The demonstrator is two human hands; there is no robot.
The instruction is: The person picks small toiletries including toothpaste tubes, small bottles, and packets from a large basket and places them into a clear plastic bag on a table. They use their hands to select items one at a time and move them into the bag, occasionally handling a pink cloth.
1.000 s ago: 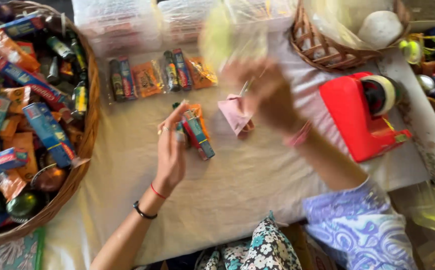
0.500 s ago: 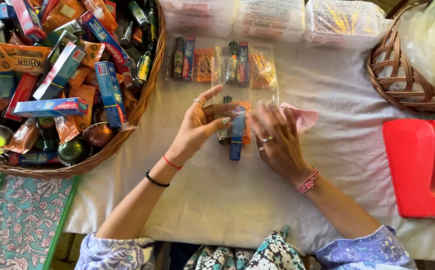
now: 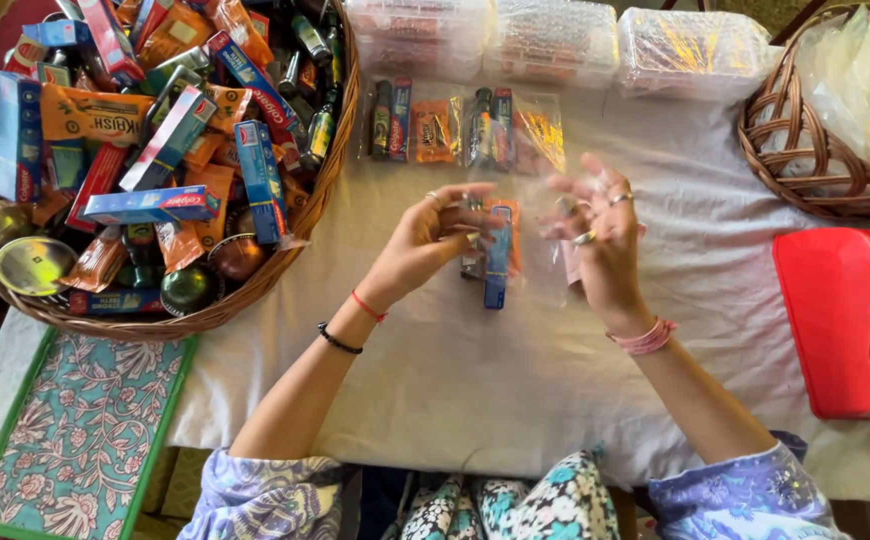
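My left hand [image 3: 433, 238] pinches the top of a small bundle [image 3: 495, 255]: a blue toothpaste box, an orange sachet and a dark little bottle, held just above the white cloth [image 3: 475, 380]. My right hand [image 3: 600, 235] holds a clear plastic bag [image 3: 553, 262] around the bundle's right side, fingers spread on the film. Beyond my hands, two filled clear bags [image 3: 463, 128] lie side by side on the cloth.
A big wicker basket [image 3: 285, 270] at the left holds several toothpaste boxes, sachets, bottles and metal bowls. A second wicker basket [image 3: 805, 165] of clear bags sits at the far right, a red tape dispenser [image 3: 845, 320] below it. Plastic-wrapped boxes [image 3: 555, 40] line the back. A floral tray [image 3: 85, 430] lies at lower left.
The view has shifted right to left across the table. My hands moved from holding the bag up to working the bundle into it low over the cloth.
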